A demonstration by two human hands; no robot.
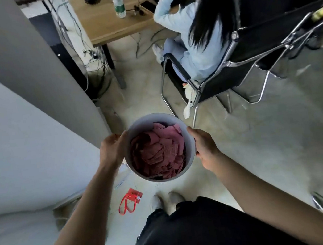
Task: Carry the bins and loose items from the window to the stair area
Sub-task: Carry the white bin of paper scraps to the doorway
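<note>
A round white bin hangs in front of me above the floor, filled with several pink paper slips. My left hand grips its left side, fingers curled round the wall. On the opposite side, my right hand holds the bin's right wall. The bin sits upright between both hands. My feet in pale shoes show below it.
A red strap with a card lies on the floor by my feet. A person sits in a black metal-frame chair ahead right, at a wooden desk with cables beneath. A white wall runs along my left.
</note>
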